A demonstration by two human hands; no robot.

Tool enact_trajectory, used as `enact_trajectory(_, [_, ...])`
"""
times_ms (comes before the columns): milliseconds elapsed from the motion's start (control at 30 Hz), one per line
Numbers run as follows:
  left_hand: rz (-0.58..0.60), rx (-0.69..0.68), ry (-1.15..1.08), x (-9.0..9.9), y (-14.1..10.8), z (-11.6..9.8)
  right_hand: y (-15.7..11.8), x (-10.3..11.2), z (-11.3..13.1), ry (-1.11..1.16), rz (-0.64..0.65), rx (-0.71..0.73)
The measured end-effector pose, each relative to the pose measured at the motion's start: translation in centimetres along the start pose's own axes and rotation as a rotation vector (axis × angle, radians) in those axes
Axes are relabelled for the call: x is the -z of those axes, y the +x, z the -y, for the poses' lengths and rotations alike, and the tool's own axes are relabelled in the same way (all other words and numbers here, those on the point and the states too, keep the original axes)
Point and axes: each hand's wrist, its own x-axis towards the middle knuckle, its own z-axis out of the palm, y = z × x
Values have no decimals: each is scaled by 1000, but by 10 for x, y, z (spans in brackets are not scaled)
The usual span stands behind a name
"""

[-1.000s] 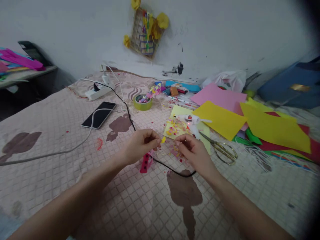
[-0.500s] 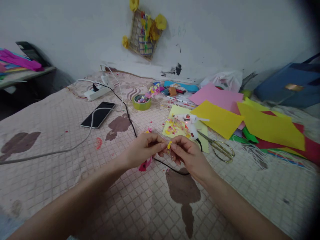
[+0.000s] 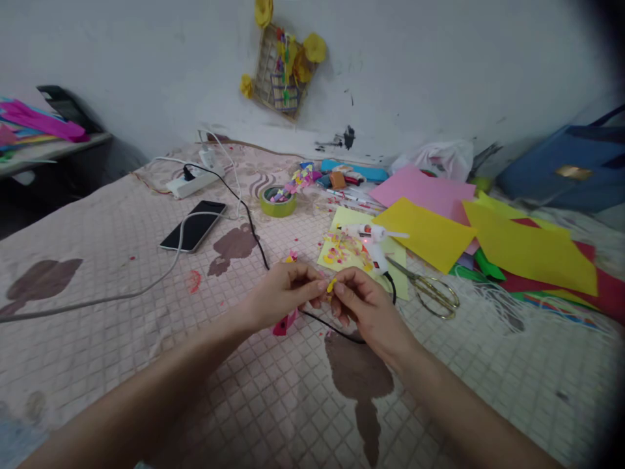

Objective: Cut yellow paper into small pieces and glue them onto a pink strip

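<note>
A small yellow piece (image 3: 331,285) is pinched between the fingertips of both hands, over the middle of the cloth. My left hand (image 3: 288,293) has its thumb and index finger closed at the left side of the piece. From the right, my right hand (image 3: 366,303) grips it with thumb and forefinger. Partly hidden beneath my left hand lies a pink item (image 3: 283,324). Just beyond my hands, a white glue gun (image 3: 372,244) with a red light rests on a pale yellow sheet (image 3: 400,280) that bears small yellow and pink cutouts (image 3: 342,247).
Scissors (image 3: 434,291) and coloured sheets (image 3: 424,231) lie to the right. A tape roll (image 3: 277,202) sits farther back. On the left are a phone (image 3: 195,225), a power strip (image 3: 193,182) and a grey cable (image 3: 146,286). A black cord (image 3: 254,228) runs under my hands.
Both hands stay together, with the yellow piece turned slightly between the fingertips. The view has shifted a little.
</note>
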Motion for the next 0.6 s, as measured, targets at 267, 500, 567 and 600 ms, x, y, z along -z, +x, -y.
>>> enact_trajectory(267, [-93,-22,-61,-4,-1,3,-3,-2,-1,-230,-97,121])
enact_trajectory(500, [-132,-46,-110,-6,-1,2,-3,-3,-1,-240,-103,113])
enact_trajectory(567, [-138,-42,-122,-6,0,4,-3,-4,-1,-192,-98,93])
enact_trajectory(600, [-139,-45,-127,-6,0,5,-4,-4,-1,-168,-96,81])
